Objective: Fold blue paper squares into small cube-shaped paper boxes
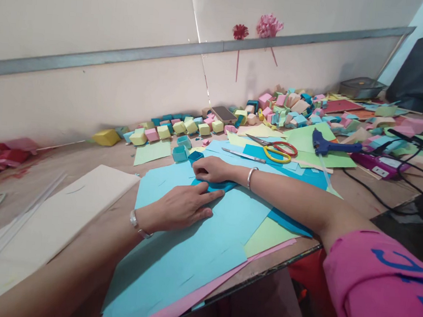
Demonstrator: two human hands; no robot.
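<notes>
A piece of darker blue paper [216, 185] lies on a stack of light blue sheets [199, 256], partly hidden under both hands. My left hand [183, 205] rests flat with its fingers stretched out, the index finger along the near edge of that piece. Curled over its far side is my right hand [212, 169], fingers bent and pressed down on the paper; the fingertips are hidden. Just beyond it stand small blue paper boxes [181, 153]. A metal craft knife [244, 155] and scissors [277, 149] with red and yellow handles lie past my right wrist.
A blue glue gun [333, 144] rests on green paper at the right, near black cables [374, 205]. Many coloured paper boxes [288, 108] line the wall, with a phone [224, 114] among them. At left lie a white board [82, 201] and clear sticks [16, 230].
</notes>
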